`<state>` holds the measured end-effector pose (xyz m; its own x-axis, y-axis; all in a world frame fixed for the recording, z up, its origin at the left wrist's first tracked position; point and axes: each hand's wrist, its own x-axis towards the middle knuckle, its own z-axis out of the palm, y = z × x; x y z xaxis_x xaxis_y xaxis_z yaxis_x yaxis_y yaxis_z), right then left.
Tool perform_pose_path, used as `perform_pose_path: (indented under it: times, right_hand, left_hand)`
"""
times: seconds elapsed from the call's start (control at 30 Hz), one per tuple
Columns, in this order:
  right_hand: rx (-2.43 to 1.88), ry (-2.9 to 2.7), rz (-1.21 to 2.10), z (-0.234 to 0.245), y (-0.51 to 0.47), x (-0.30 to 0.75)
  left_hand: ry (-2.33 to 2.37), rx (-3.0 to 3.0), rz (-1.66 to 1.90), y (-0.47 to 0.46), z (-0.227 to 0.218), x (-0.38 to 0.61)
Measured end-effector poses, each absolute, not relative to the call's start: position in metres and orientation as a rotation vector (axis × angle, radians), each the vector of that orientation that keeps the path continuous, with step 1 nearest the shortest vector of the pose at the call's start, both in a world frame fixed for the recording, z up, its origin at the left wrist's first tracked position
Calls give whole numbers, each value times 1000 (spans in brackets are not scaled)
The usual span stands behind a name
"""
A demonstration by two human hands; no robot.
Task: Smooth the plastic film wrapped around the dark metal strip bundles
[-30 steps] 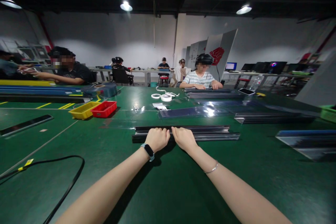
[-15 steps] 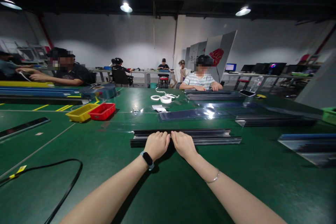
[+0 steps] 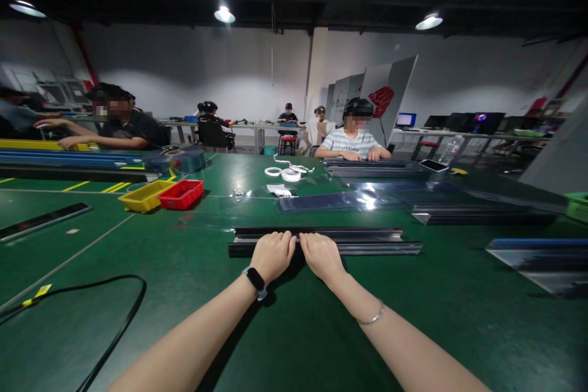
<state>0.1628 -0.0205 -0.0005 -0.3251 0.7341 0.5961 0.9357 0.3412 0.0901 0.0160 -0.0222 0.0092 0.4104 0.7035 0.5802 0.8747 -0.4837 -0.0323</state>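
**Left hand (image 3: 274,255) and right hand (image 3: 322,255) side by side on a long black grooved channel (image 3: 370,248)**

The channel lies lengthwise from 9 to 3 o'clock on a glossy green bench (image 3: 294,337), at 12 o'clock from the wearer. Each hand's grip clasps it, knuckles up and fingers curled over, at and just to the 9 o'clock side of its middle; the fingertips are hidden. A narrow gap parts the hands. A pale blue wristband with a black oval face (image 3: 255,280) circles the left wrist, a thin silvery bangle (image 3: 373,315) the right forearm.

Taking the channel as clock centre, a rectangular red plastic tray (image 3: 179,203) and a rectangular yellow plastic tray (image 3: 136,204) sit side by side at 10, flat white rings (image 3: 291,178) at 12, and a co-worker in a pale striped shirt (image 3: 351,143) at 1. A thin black cable (image 3: 144,294) curves at 8.
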Motion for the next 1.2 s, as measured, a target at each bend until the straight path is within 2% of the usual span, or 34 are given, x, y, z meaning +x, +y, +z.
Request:
perform_pose_path:
  times: [0.87, 1.2]
  right_hand:
    - [-1408, -2137, -478, 1, -21, 162]
    - [-1475, -2050, -528, 2, -22, 155]
  left_hand:
    - [-1381, -2420, -604, -18, 13, 18]
    - [-1446, -2383, -638, -22, 11, 20]
